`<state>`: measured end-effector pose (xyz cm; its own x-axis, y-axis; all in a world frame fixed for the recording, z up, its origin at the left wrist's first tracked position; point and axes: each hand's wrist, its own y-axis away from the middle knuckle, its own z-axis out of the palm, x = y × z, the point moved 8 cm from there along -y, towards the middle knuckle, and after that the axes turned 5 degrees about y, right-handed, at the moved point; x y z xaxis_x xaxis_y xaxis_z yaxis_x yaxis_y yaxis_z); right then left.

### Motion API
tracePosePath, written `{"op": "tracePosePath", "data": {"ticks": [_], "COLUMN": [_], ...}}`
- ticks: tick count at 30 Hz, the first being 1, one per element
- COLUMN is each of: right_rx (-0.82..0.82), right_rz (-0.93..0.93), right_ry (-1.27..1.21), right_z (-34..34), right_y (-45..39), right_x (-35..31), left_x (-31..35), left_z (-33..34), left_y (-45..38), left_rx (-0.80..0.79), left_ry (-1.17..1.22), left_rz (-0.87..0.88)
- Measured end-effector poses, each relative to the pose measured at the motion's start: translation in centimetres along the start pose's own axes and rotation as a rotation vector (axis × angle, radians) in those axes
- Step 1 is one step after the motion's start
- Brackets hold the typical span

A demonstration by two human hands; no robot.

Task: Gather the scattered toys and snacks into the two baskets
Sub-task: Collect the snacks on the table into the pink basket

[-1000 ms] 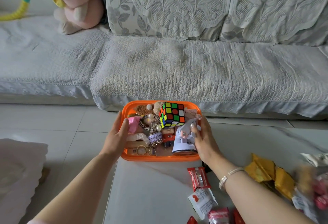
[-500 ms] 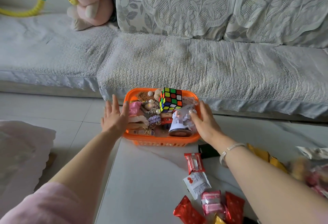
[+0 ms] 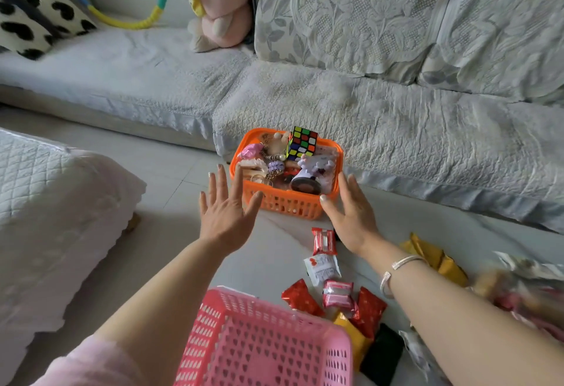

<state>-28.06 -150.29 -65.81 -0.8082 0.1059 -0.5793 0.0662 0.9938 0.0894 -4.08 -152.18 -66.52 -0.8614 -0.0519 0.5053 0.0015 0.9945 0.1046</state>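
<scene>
An orange basket (image 3: 283, 204) sits at the far edge of the white marble table, filled with toys: a colour cube (image 3: 302, 142), a white figure (image 3: 314, 168), bracelets and small trinkets. My left hand (image 3: 224, 207) hovers just off its left side, fingers spread. On the basket's right, my right hand (image 3: 354, 217) has straight fingers by the near corner. An empty pink basket (image 3: 262, 343) stands close to me. Snack packets lie between them: red ones (image 3: 324, 240), a white one (image 3: 322, 268), pink ones (image 3: 337, 294), yellow ones (image 3: 433, 255).
A grey covered sofa (image 3: 396, 129) runs behind the table, with a pink plush toy (image 3: 219, 3), a spotted cushion (image 3: 33, 19) and a hoop (image 3: 131, 20) on it. A quilted seat (image 3: 55, 202) stands at the left. More wrapped snacks (image 3: 525, 291) lie blurred at the right.
Both hands have let go of the orange basket and drawn back from its sides. The view has pulled back, bringing the pink basket and more snacks into sight.
</scene>
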Motion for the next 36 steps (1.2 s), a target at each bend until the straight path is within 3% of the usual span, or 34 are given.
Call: {"op": "tracePosePath", "data": {"ticks": [8,15,21,28,36], "right_rx": [-0.140,-0.179,-0.030,-0.063,0.051], "right_rz": [0.004,0.120,0.246,0.325,0.277], "right_ry": [-0.076,-0.115,-0.401,-0.561,-0.548], "right_z": [4.5,7.4,9.2,11.2,5.8], "right_y": [10.2,18.4,24.2,26.2,24.7], "right_x": [0.3,2.2,3.9,2.9,3.5], "left_x": [-4.8,-9.3,-14.9,-15.5,-8.9], "left_z": [1.5,2.4,4.1,4.1,0.2], "left_y": [9.3,16.0,20.2,21.4,19.5], "left_rx": [-0.107,-0.139,-0.224,-0.127,-0.144], "left_ry": [-0.072,-0.007,0.340,0.664,0.633], "left_rz": [-0.066,-0.117,-0.465,-0.575,-0.417]}}
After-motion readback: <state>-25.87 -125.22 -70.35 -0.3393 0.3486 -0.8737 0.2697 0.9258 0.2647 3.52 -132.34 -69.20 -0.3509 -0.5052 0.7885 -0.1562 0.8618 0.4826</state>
